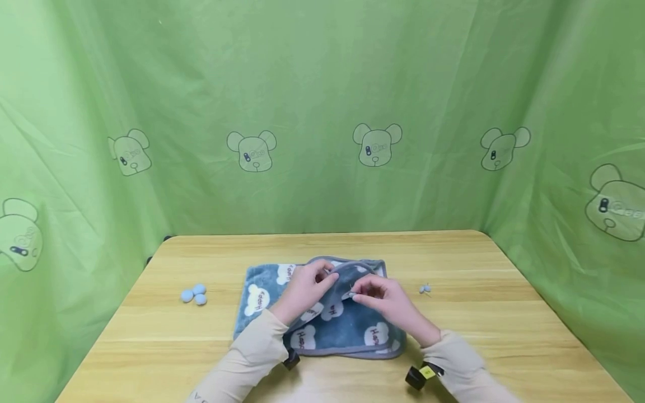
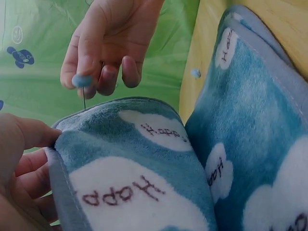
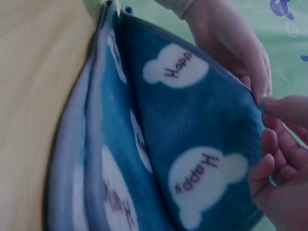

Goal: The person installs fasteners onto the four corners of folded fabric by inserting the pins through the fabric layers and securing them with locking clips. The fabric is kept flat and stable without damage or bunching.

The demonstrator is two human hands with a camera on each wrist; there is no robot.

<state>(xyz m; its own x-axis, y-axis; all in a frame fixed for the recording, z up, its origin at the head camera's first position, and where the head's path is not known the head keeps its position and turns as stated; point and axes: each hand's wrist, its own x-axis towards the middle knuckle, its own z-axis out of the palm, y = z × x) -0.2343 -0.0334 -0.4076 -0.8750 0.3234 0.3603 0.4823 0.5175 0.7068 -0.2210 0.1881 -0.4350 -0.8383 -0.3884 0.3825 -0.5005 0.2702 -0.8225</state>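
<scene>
A folded blue fleece blanket [image 1: 347,336] with grey trim and white bear-shaped patches reading "Happy" lies on the table, one bordered corner lifted. My left hand [image 1: 304,288] pinches that raised edge between thumb and fingers. Close to its right, my right hand [image 1: 385,299] pinches a pin with a round blue head [image 2: 82,80] between thumb and fingertips. In the left wrist view the pin's thin shaft points down, its lower end at the blanket's lifted edge. The right wrist view shows the blue head between both hands' fingertips.
Three round light-blue caps [image 1: 200,299] sit left of the blanket on the wooden table [image 1: 478,347]. Small blue-headed pins [image 1: 426,288] lie to its right. Green curtains [image 1: 312,190] printed with bear faces enclose the back and sides. A black wrist device [image 1: 415,379] shows below the right forearm.
</scene>
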